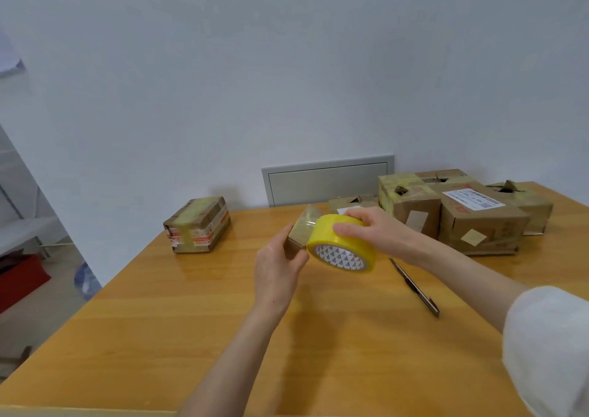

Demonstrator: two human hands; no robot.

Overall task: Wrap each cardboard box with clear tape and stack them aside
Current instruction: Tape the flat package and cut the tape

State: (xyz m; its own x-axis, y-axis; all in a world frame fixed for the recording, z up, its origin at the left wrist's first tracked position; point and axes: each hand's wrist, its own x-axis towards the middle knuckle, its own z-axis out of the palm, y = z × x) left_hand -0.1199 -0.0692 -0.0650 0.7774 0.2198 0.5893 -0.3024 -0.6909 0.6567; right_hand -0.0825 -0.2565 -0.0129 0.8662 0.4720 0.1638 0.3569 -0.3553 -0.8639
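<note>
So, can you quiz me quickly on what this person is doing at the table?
1. True or false: the right hand grips the yellow tape roll.
2. What holds the small box? A) the left hand B) the right hand C) neither
3. Fill in: the lone taped box sits on the table's ___ side.
Key: 1 true; 2 A; 3 left.
</note>
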